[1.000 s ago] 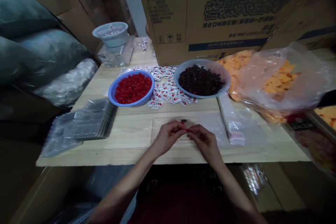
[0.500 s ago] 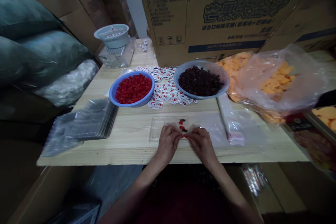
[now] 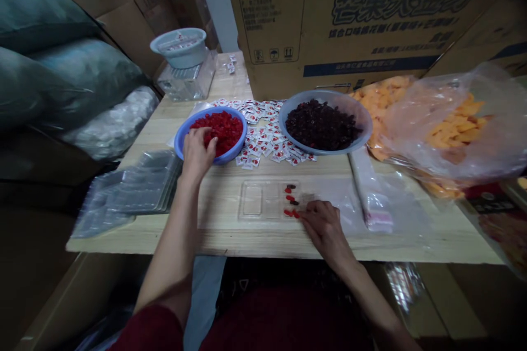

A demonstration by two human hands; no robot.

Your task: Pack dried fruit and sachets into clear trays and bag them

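My left hand [image 3: 200,152] is over the near left rim of a blue bowl [image 3: 180,145]. Its fingertips touch the small red dried fruit pieces [image 3: 224,129] inside, thumb apart from the fingers. Flat on the table lies a clear plastic tray [image 3: 269,214] with compartments. Several red pieces [image 3: 287,190] and dark pieces [image 3: 293,203] sit in a column at the tray's right end. My right hand [image 3: 324,226] is at the tray's front right corner, finger and thumb pinched together against a red piece [image 3: 295,213].
Behind the tray stands a bowl of dark dried fruit [image 3: 323,125], beside scattered small white sachets [image 3: 267,142]. Stacked clear trays [image 3: 144,184] lie left. Clear plastic bags [image 3: 373,197] and a bag of orange pieces [image 3: 457,126] lie right. A large carton [image 3: 284,27] rises behind.
My left hand has left the tray and moved up and left to the bowl of red pieces. My right hand stays by the tray's corner, slightly right. Red pieces now show at the front.
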